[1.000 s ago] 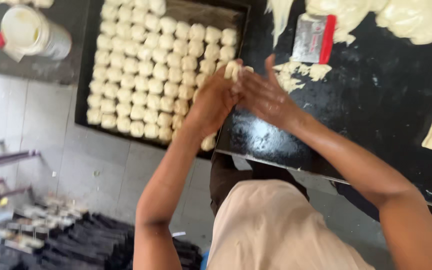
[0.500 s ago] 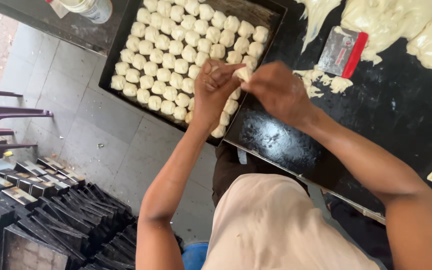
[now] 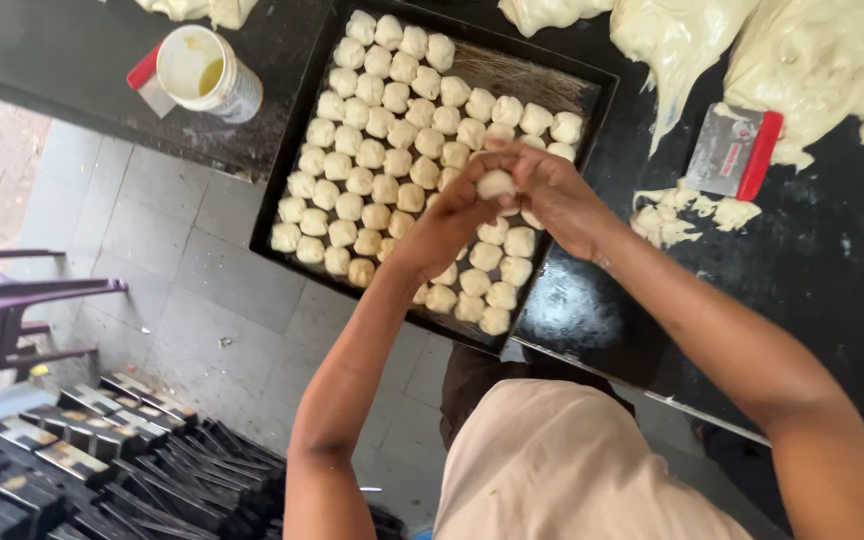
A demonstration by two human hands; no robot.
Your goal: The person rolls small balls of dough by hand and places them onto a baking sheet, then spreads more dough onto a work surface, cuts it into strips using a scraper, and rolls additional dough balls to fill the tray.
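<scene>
Both hands over the black tray (image 3: 297,160): left hand (image 3: 447,215) and right hand (image 3: 552,195) pinch one dough ball (image 3: 497,184) between fingertips. Hands hide several tray balls; dough mass (image 3: 812,60) cut off at the frame's top.

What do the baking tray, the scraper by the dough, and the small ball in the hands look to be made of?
Baking tray: dark, probably metal, with a thin raised rim and a dull, oily sheen.
Scraper: flat grey blade, likely steel, with a red, plastic-looking handle.
Ball between left hand and right hand: soft pale dough, matte and smooth.
</scene>
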